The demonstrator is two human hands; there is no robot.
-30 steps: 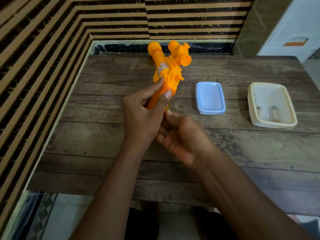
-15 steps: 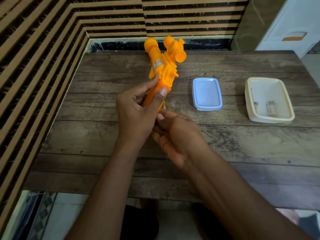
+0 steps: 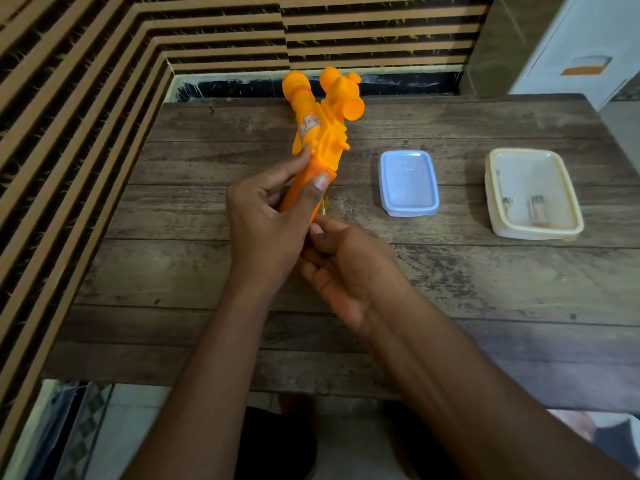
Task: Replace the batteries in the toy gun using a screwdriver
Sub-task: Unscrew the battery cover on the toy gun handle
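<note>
One toy gun (image 3: 325, 133), two tubs (image 3: 409, 212) (image 3: 540, 233), two batteries (image 3: 506, 203) (image 3: 537, 210)

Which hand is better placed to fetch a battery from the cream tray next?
Right, probably: the right hand is nearer the tray and batteries, though it pinches the screwdriver; the left hand grips the gun.

Home room, we think: a plain domestic corner with a table.
We see a worn wood-plank table (image 3: 485, 289) set into a corner of brown-and-black striped wall panelling (image 3: 86, 81), a dark skirting strip (image 3: 398, 83) behind it and patterned floor tiles (image 3: 90, 420) below its near edge. On the table we note household plastics: a blue food-box lid (image 3: 408, 183) and a cream food box (image 3: 540, 233), apart from each other. A white cabinet or appliance (image 3: 581, 46) with an orange label stands far right; we cannot tell which. An orange toy gun (image 3: 322, 133) fits a home too.
</note>
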